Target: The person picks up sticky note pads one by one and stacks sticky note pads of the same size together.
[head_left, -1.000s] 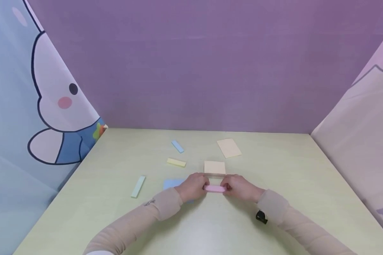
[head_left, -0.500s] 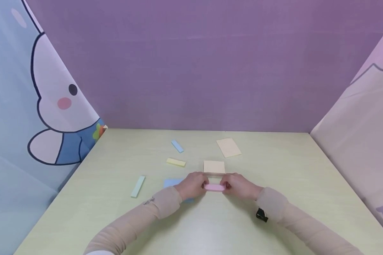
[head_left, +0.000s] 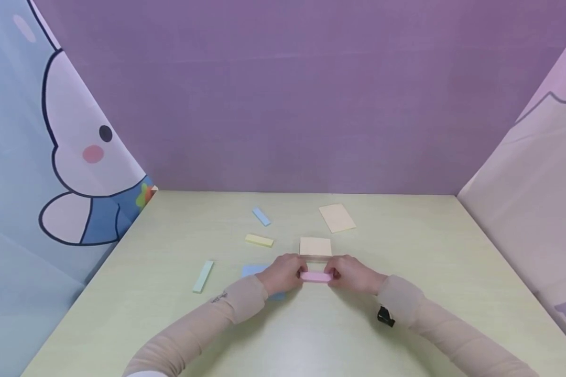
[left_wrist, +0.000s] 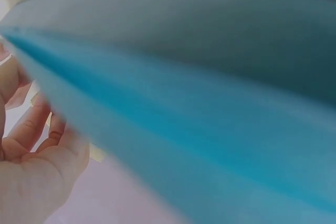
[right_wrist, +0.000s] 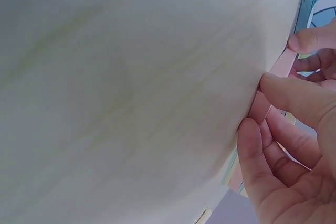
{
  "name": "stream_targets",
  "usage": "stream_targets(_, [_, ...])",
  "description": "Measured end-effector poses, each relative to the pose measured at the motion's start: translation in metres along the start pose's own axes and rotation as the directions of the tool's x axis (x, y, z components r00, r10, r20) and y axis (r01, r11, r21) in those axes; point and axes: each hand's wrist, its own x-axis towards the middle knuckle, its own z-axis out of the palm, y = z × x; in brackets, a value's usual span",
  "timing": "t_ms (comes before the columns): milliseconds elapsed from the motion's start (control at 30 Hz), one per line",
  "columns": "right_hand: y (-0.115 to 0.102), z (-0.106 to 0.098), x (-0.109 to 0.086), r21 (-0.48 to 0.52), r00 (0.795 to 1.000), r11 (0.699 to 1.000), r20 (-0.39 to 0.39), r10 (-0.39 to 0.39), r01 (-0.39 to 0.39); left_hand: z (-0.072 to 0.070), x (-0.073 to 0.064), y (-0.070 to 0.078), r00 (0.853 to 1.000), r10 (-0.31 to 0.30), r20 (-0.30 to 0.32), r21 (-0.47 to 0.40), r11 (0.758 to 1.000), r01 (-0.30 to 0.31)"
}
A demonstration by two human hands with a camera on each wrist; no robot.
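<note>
My left hand [head_left: 284, 273] pinches the left end of a narrow pink strip [head_left: 316, 277] between thumb and fingers. At its right end my right hand [head_left: 356, 275] does the same, so the strip spans the gap between both hands low over the table. In the right wrist view the pink strip [right_wrist: 281, 66] runs between the fingertips of both hands. Just beyond it stands a peach block-like pad [head_left: 315, 246]. A blue pad [head_left: 253, 269] lies partly hidden beneath my left hand and wrist; the left wrist view shows this blue pad [left_wrist: 173, 124] large and blurred.
On the pale table [head_left: 405, 225] a small blue strip [head_left: 261, 216], a yellow strip [head_left: 259, 240] and a green strip [head_left: 203, 276] lie to the left. A flat peach sheet [head_left: 337, 218] lies farther back. A purple cloth [head_left: 283, 94] hangs behind the table.
Both hands keep their hold on the pink strip and have hardly moved. The whole head view has shifted very slightly.
</note>
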Motion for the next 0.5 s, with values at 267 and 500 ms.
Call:
stream_targets(267, [-0.002,-0.003,-0.001,-0.001,1.0,1.0,-0.005,-0.003,0.003,-0.005,-0.002,0.003,1.0,0.015,0.006,0.042,0.999,-0.015])
stream_targets(500, [-0.002,-0.002,-0.002,0.008,1.0,1.0,-0.006,-0.016,0.016,-0.032,-0.013,-0.008,0.998,-0.06,0.015,-0.056,0.997,0.061])
